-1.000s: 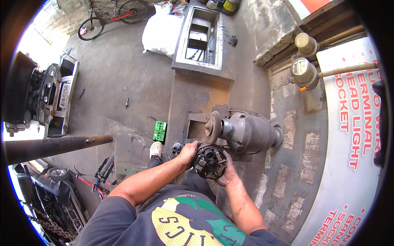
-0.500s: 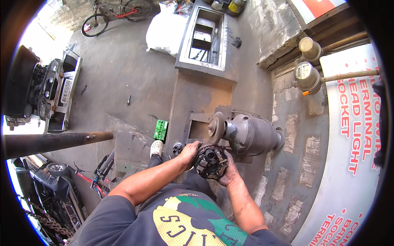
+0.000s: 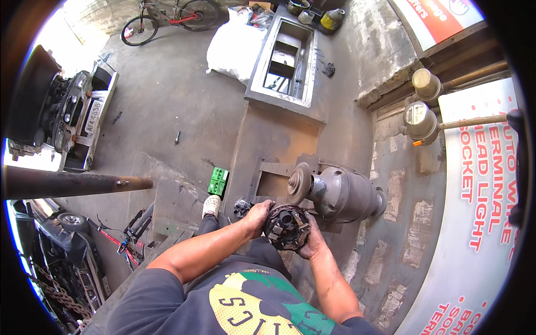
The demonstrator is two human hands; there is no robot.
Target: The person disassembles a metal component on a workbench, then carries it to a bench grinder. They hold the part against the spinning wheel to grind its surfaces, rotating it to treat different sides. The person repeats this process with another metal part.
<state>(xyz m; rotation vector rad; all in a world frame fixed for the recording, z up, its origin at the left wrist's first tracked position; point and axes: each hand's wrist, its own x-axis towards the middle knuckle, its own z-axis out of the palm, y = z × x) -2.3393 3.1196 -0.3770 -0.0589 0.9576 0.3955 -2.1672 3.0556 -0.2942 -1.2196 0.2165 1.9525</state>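
An alternator (image 3: 286,228), dark and greasy with its open rear face turned up, is held in front of my body between both hands. My left hand (image 3: 258,216) grips its left side, thumb toward the upper rim. Around the right side curls my right hand (image 3: 314,240), its fingertips partly hidden behind the housing. Just beyond the alternator is a bench grinder (image 3: 349,194), a grey motor with a round wheel (image 3: 300,183) on its left end. A small dark metal part (image 3: 242,207) lies on the bench beside my left hand.
A metal-framed box (image 3: 282,61) with tools inside stands at the far end of the bench. A green battery (image 3: 218,182) sits on the floor by my foot. A pole (image 3: 78,183) juts in from the left. Electricity meters (image 3: 420,120) project from the right wall.
The whole view has shifted slightly, so the surroundings sit a little right and lower. Both hands keep hold of the alternator, which stays near the same place before me.
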